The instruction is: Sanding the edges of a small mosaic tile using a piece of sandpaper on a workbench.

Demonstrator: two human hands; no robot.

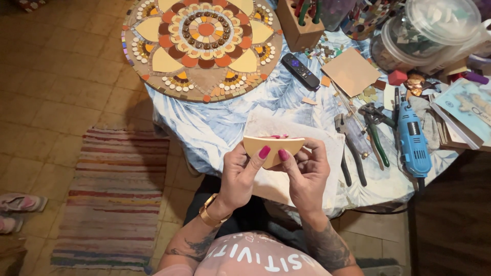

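Both hands close on one tan tile (272, 147), a curved-edged piece held up over the near edge of the table (225, 128): the left hand (239, 176) grips its left part with the thumb laid across the face, and the right hand (307, 174) grips its right part, thumb on the face and fingers curled behind. Fingertips show over the tile's top edge. Under the hands lies a pale sheet (286, 133) on the blue and white leaf-print cloth that covers the table. Far and to the left sits a round mosaic (202, 43), a flower pattern in yellow, orange, red and brown, partly filled. Just right of it is a black remote (300, 71), and beyond that a wooden block (302, 23) holding tools. A square brown tile (350, 70) lies right of the remote, with small tile bits scattered near it. To the right of the hands lie grey pliers (352, 148), green-handled nippers (377, 130) and a blue rotary tool (413, 138), side by side. Clear plastic tubs (434, 30) stand at the far right, with papers (463, 110) near them. On the tiled floor to the left lies a striped rug (115, 199), and sandals (20, 204) sit at the left edge.
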